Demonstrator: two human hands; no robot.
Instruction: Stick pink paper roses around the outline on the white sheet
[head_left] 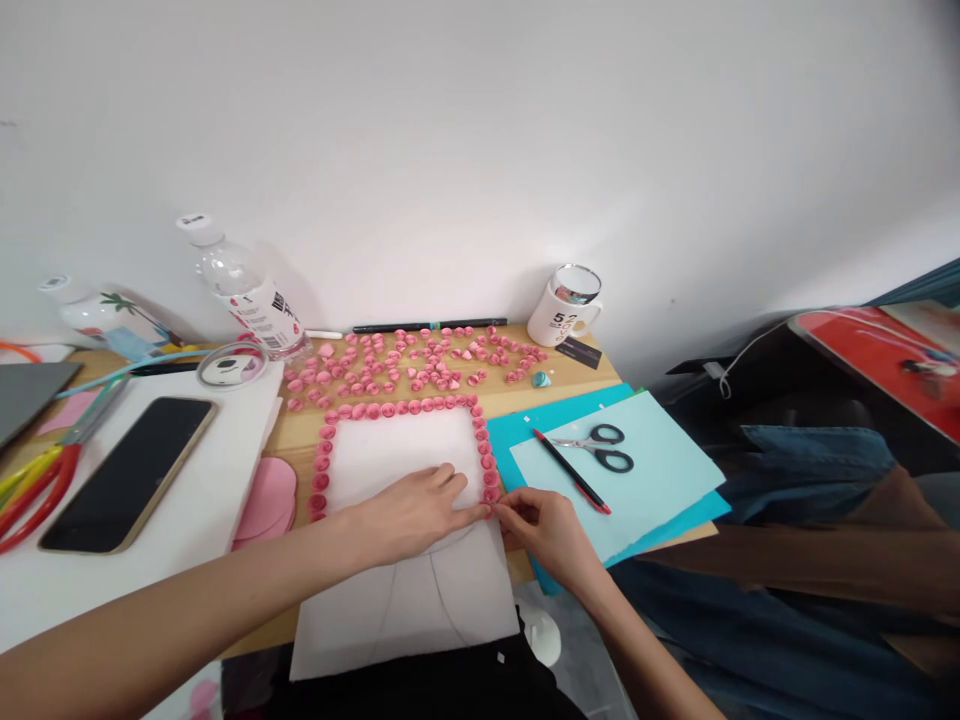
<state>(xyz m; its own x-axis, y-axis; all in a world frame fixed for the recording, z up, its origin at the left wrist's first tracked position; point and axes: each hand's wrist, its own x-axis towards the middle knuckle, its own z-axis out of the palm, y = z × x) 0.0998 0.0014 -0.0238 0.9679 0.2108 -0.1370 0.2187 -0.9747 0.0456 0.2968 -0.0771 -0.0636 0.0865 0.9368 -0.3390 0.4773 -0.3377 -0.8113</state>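
Observation:
A white sheet of paper (405,455) carries a border of pink rolled-paper rosettes (416,406) along its top and both sides. My left hand (420,508) rests over the sheet, fingers bent and the tips closed at a pink rosette (490,508) low on the right side. From the right, my right hand (551,525) pinches at the same rosette, thumb and index together. The fingers partly cover it. Pencil-like curved lines show on the lower part of the sheet, which overhangs the table's front edge.
Many loose pink rosettes (375,365) lie behind the sheet, beside one teal cone (541,379). Scissors (604,447) and a pen (570,470) lie on light blue paper (660,470). A mug (555,312), bottle (251,290) and phone (131,475) stand or lie around. A person sits at right.

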